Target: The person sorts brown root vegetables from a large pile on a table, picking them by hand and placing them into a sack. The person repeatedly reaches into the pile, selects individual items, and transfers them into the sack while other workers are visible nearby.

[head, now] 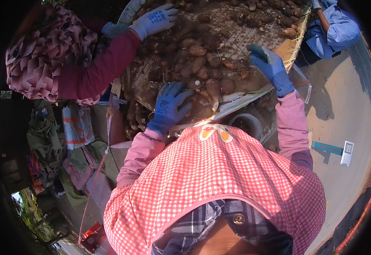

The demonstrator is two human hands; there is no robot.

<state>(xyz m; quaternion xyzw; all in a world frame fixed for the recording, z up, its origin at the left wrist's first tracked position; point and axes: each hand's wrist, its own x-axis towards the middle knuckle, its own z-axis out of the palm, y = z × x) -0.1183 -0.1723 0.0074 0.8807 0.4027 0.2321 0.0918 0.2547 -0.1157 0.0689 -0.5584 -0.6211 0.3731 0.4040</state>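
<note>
Many brown, soil-covered taro-like tubers (pixel 197 50) lie spread over a dirty raised surface before me. My left hand (pixel 170 103), in a blue-grey work glove, rests with fingers spread at the near left part of the heap. A longer tuber with a pale tip (pixel 214 92) lies to its right. My right hand (pixel 268 65), also gloved in blue, is over the right side of the surface with thumb and fingers apart. No tuber shows in either hand. Loose soil and roots lie among the tubers.
On the left, a co-worker's gloved hand (pixel 155 19) reaches over the heap. Another person in a blue shirt (pixel 341 30) is at the upper right. Below the near edge is a round bucket (pixel 247 126). A platform scale's display (pixel 347 153) stands to the right; sacks (pixel 77 126) hang left.
</note>
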